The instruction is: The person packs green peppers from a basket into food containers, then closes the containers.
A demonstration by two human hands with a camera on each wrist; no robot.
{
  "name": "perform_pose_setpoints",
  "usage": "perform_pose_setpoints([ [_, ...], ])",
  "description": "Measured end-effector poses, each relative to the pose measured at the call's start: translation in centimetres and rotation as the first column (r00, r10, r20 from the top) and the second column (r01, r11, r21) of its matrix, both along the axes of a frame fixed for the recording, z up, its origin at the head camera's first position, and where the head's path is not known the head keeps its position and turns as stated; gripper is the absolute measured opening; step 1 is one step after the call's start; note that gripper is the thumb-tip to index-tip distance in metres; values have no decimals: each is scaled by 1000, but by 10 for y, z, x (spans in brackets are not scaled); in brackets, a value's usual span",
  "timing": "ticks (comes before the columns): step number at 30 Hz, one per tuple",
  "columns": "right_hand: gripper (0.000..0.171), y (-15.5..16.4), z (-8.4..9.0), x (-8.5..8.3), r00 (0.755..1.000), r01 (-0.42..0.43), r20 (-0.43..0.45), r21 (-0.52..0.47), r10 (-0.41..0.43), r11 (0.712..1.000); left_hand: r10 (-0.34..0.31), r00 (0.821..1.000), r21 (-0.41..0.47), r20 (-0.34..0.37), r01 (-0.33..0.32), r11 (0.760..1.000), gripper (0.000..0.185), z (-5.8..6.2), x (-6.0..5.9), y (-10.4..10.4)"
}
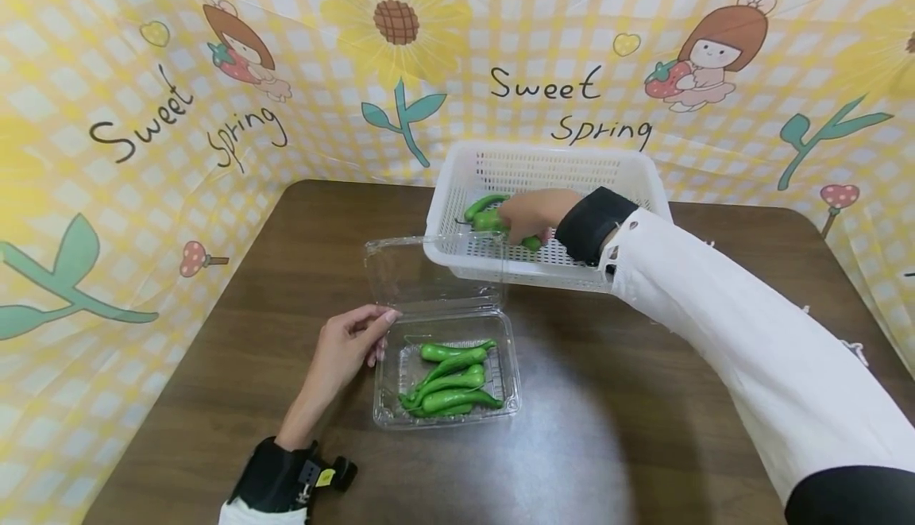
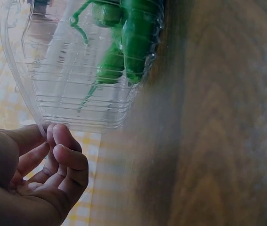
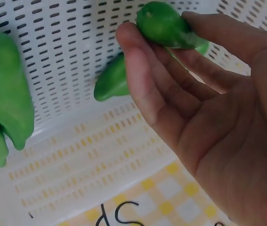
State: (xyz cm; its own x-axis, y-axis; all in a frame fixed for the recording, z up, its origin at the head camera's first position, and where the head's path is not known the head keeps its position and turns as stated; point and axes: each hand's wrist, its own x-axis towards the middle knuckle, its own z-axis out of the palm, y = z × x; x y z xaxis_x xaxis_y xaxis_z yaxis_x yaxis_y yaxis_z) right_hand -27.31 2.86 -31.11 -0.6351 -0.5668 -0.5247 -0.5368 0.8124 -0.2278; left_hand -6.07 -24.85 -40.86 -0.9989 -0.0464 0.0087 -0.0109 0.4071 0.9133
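Note:
Over at the clear plastic box (image 1: 511, 354), my left hand (image 1: 350, 338) pinches the rim at its back left corner between thumb and fingers. Several green peppers (image 1: 452, 380) lie side by side in the box, and its hinged lid (image 1: 432, 275) stands raised behind. My right hand (image 1: 539, 211) reaches down into the white basket (image 1: 654, 183). In the right wrist view its thumb and fingers pinch a green pepper (image 3: 164, 23) above the basket floor. Another pepper (image 3: 112, 80) shows partly behind those fingers, and larger peppers (image 3: 6, 87) lie off to one side.
The box and basket stand on a brown wooden table (image 1: 286, 247), the basket behind and to the right, with the raised lid overlapping its front left corner. A yellow checked cloth (image 1: 307, 64) with printed figures hangs close behind and at the sides.

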Motion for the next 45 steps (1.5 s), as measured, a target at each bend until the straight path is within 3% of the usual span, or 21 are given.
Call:
perform_pose_setpoints([
  [10,10,18,15,11,994,-27,-108,-7,26,1000,1,1000,-5,0,-1,1000,23,1,0,0],
  [17,29,30,22,17,990,-12,-138,-37,6,999,11,1000,-3,12,-11,1000,23,0,1,1],
  [31,37,50,39,41,987,-41,-161,-90,26,995,12,1000,-7,18,-12,1000,24,0,3,1],
  [37,37,57,48,55,974,-46,-226,-92,24,995,5,1000,-11,15,-4,1000,25,1,3,1],
  [45,30,70,50,74,968,-33,-253,-141,-4,990,7,1000,-14,22,-7,1000,25,2,2,2],
])
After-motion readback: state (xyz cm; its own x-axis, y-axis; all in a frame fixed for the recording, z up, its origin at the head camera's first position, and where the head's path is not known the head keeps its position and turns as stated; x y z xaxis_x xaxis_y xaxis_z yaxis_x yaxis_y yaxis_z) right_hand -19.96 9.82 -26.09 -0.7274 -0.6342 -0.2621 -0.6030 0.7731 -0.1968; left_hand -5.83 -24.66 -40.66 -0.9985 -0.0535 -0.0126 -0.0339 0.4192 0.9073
